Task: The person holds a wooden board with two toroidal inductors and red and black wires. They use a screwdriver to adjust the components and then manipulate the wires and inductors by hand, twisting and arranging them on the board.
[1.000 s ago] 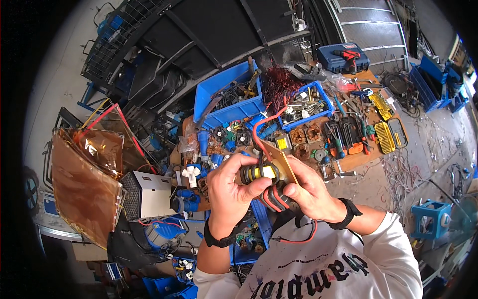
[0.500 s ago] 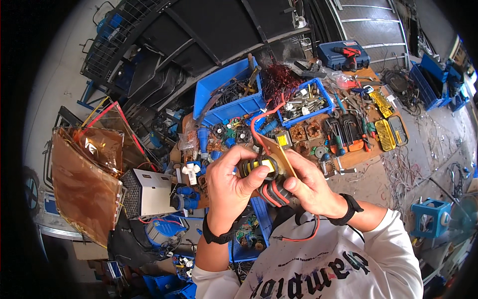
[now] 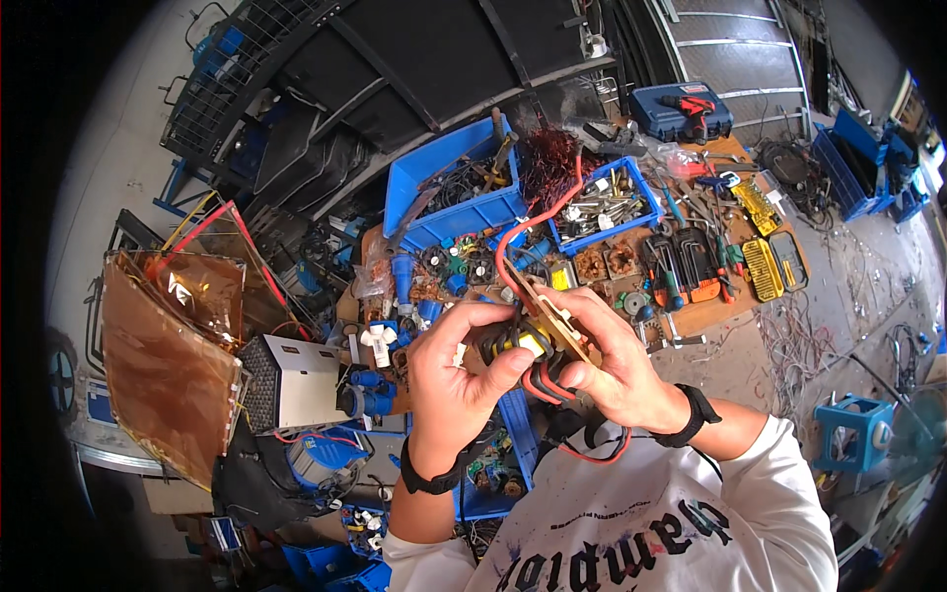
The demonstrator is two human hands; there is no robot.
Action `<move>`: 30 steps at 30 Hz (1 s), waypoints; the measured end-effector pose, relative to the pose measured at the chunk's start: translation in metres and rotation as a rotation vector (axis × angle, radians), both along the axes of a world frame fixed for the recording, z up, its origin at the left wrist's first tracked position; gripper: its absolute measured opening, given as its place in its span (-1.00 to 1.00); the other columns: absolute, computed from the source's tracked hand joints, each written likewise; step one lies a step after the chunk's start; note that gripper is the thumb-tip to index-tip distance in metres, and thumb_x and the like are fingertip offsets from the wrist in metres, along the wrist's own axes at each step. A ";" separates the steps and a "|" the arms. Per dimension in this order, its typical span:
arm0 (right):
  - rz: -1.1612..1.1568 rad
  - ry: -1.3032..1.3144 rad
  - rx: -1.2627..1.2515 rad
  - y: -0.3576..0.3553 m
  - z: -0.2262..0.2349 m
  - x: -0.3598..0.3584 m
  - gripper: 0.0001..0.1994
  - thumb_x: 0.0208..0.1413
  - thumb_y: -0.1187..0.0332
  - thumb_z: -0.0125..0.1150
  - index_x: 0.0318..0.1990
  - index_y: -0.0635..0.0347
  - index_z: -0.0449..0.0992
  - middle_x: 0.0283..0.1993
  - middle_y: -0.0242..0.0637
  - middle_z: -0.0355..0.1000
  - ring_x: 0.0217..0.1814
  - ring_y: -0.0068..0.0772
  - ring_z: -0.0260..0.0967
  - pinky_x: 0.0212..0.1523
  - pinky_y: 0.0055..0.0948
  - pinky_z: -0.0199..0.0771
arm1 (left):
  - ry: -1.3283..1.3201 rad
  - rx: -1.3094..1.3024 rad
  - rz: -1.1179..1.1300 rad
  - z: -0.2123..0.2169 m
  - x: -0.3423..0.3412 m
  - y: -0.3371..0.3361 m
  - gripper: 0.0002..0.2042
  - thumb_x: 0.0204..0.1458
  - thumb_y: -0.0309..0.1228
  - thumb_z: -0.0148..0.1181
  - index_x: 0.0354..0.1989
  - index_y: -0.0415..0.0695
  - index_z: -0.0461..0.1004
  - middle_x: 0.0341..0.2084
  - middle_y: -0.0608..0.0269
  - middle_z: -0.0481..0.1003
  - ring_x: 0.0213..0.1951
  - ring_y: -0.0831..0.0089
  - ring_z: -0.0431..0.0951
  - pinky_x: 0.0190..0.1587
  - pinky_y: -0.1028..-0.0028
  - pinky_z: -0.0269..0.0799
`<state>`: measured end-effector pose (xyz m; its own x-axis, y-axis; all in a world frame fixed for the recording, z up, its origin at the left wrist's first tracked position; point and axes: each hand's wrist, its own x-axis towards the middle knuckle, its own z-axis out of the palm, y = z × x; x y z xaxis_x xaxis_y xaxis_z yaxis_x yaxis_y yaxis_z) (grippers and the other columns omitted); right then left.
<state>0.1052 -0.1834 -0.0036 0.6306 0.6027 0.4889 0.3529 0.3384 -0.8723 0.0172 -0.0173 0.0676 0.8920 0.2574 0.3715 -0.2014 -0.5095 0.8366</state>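
Between my hands, above the near side of the workbench, is a tan board [image 3: 564, 327] with a yellow-and-black wound coil [image 3: 525, 341] against its left face. My left hand [image 3: 446, 367] has its thumb and fingers closed round the coil. Gripping the board by its right side is my right hand [image 3: 623, 367], thumb low and fingers over the back. A thick red wire [image 3: 503, 259] rises from the board and bends off to the upper right. Red and black wire loops [image 3: 545, 383] hang below the coil. The board's right face is mostly hidden by my fingers.
Beyond my hands stand a blue bin [image 3: 464, 222] of cables and a blue tray [image 3: 651, 202] of metal parts. Screwdrivers, hex keys and a yellow bit case [image 3: 762, 266] lie to the right. A drill [image 3: 695, 113] rests on a blue case. Copper-coloured sheets [image 3: 168, 365] lean at left.
The board and coil have turned in my hands. The red wire's free end has swung up and right, and the lower loops are partly tucked out of sight. Both hands keep their grip.
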 end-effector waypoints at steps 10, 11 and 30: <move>-0.043 0.042 0.038 0.002 -0.002 0.001 -0.19 0.14 -0.14 0.28 0.33 0.33 0.26 0.14 -0.02 0.36 0.17 -0.07 0.36 0.20 -0.20 0.34 | 0.018 -0.060 -0.012 0.001 -0.005 -0.004 -0.50 -0.07 -0.21 0.56 -0.05 -0.24 0.52 -0.25 0.24 0.58 -0.26 0.50 0.57 -0.18 0.51 0.47; -0.041 0.071 0.041 0.003 -0.002 0.001 -0.19 0.14 -0.14 0.28 0.33 0.33 0.26 0.15 -0.02 0.36 0.18 -0.07 0.36 0.21 -0.21 0.33 | 0.018 -0.079 -0.018 0.000 -0.005 -0.004 -0.48 -0.09 -0.22 0.57 -0.02 -0.24 0.51 -0.22 0.24 0.58 -0.23 0.50 0.57 -0.16 0.51 0.47; -0.045 0.002 0.039 -0.003 0.003 0.010 -0.12 0.07 -0.22 0.29 0.34 0.31 0.24 0.17 -0.02 0.33 0.18 -0.04 0.35 0.19 -0.19 0.34 | -0.177 -0.178 -0.238 -0.014 -0.002 -0.002 -0.26 -0.21 -0.34 0.64 0.12 -0.20 0.29 0.05 -0.03 0.46 0.09 0.24 0.50 0.11 0.29 0.44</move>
